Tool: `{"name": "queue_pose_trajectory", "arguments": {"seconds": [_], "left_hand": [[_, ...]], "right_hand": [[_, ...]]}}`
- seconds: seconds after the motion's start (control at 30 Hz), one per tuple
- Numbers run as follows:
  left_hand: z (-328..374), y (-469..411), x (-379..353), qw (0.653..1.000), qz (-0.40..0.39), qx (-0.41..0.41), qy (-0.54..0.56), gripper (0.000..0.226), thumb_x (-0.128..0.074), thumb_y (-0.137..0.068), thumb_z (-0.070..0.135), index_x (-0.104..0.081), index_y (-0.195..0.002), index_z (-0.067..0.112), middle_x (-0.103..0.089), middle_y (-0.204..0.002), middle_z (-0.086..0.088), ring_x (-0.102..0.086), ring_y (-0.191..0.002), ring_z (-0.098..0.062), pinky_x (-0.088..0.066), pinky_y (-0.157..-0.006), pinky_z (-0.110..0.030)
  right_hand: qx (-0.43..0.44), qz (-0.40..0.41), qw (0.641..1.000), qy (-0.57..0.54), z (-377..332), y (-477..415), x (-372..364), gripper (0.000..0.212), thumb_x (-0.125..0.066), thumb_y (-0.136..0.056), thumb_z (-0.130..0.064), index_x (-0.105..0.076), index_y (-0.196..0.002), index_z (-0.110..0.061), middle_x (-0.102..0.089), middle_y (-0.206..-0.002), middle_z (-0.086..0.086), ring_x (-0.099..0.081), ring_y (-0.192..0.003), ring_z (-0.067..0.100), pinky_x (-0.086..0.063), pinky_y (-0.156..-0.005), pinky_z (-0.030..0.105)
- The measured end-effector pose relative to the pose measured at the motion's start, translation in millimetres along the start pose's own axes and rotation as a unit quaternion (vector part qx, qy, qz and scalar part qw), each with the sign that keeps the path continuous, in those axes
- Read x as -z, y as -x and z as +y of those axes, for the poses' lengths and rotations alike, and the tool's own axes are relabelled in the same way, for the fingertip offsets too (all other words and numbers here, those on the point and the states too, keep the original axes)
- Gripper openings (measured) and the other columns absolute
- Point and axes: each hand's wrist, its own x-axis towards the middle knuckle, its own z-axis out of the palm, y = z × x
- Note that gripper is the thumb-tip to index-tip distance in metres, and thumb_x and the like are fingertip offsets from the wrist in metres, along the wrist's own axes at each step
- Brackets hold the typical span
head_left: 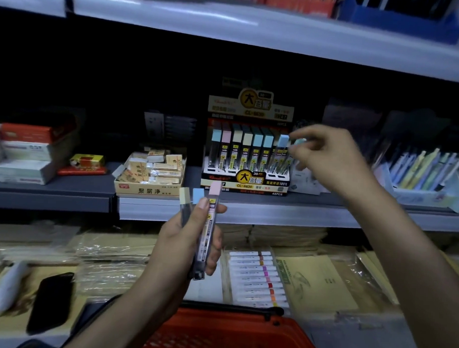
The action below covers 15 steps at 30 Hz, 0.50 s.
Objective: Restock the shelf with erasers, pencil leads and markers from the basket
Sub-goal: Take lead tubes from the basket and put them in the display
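Three pencil lead tubes (210,223) are gripped in the left hand (190,241), fanned out under the thumb, pastel caps up and long axes near upright, leaning slightly right. The right hand (327,160) is held at the right end of the display box (245,180), thumb and forefinger drawn together at a blue-capped tube (282,141). Motion blur hides whether that tube is pinched or already released, so it cannot be told.

The tube stands cap up with its foot in the box, tilted against the upright row beside it. The step in hand is judged to be seating it. It is best done by steering the foot into a free slot, straightening the long axis to match its neighbours, and pressing down on the cap without knocking them.

The box sits on the middle shelf (274,210), just right of the eraser box (147,189). The red basket (241,334) is seen below the hands.
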Motion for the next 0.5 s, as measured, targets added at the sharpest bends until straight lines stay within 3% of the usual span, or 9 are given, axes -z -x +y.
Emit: {"name": "queue_pose_trajectory", "arguments": {"seconds": [0.07, 0.17, 0.27, 0.37, 0.5], "left_hand": [[3, 1, 0, 1.000, -0.001, -0.008, 0.004, 0.038, -0.052, -0.101, 0.045, -0.072, -0.110, 0.013, -0.050, -0.061, -0.006, -0.035, -0.038, -0.016, -0.029, -0.040, -0.021], [8, 4, 1, 1.000, -0.003, -0.020, -0.013, 0.044, -0.055, -0.101, 0.046, -0.066, -0.101, 0.003, -0.049, -0.061, -0.011, -0.033, -0.037, -0.016, -0.025, -0.042, -0.022], [12, 9, 5, 0.998, 0.001, -0.033, -0.050, 0.049, -0.054, -0.101, 0.047, -0.055, -0.089, 0.000, -0.052, -0.057, -0.012, -0.036, -0.035, -0.019, -0.027, -0.043, -0.023], [13, 10, 13, 0.998, 0.024, -0.037, -0.048, 0.046, -0.052, -0.103, 0.042, -0.058, -0.099, -0.003, -0.058, -0.058, -0.011, -0.043, -0.035, -0.019, -0.034, -0.039, -0.022], [16, 6, 29, 0.996, 0.066, -0.029, -0.045, 0.033, -0.053, -0.104, 0.041, -0.067, -0.105, 0.011, -0.059, -0.066, -0.012, -0.040, -0.036, -0.018, -0.030, -0.039, -0.021]], "right_hand": [[-0.074, -0.144, 0.979, -0.126, -25, 22, -12, 0.019, -0.070, -0.095, -0.028, -0.075, -0.108, -0.015, -0.074, -0.093, 0.005, -0.067, -0.066, 0.010, -0.047, -0.052, 0.024], [-0.097, -0.292, 0.934, -0.181, -44, 43, -40, 0.033, -0.077, -0.085, -0.036, -0.078, -0.102, -0.008, -0.074, -0.089, 0.008, -0.062, -0.064, 0.011, -0.044, -0.051, 0.022], [-0.073, -0.288, 0.934, -0.199, -50, 50, -59, 0.022, -0.078, -0.087, -0.020, -0.075, -0.099, -0.002, -0.068, -0.071, 0.003, -0.060, -0.058, 0.006, -0.045, -0.050, 0.020], [-0.085, -0.265, 0.927, -0.253, -56, 47, -59, 0.015, -0.074, -0.091, -0.012, -0.070, -0.098, -0.001, -0.071, -0.077, 0.011, -0.071, -0.063, 0.016, -0.054, -0.050, 0.021], [-0.058, -0.173, 0.934, -0.306, -60, 36, -51, 0.016, -0.065, -0.098, -0.010, -0.065, -0.105, 0.004, -0.074, -0.085, 0.015, -0.075, -0.071, 0.025, -0.061, -0.064, 0.024]]}}
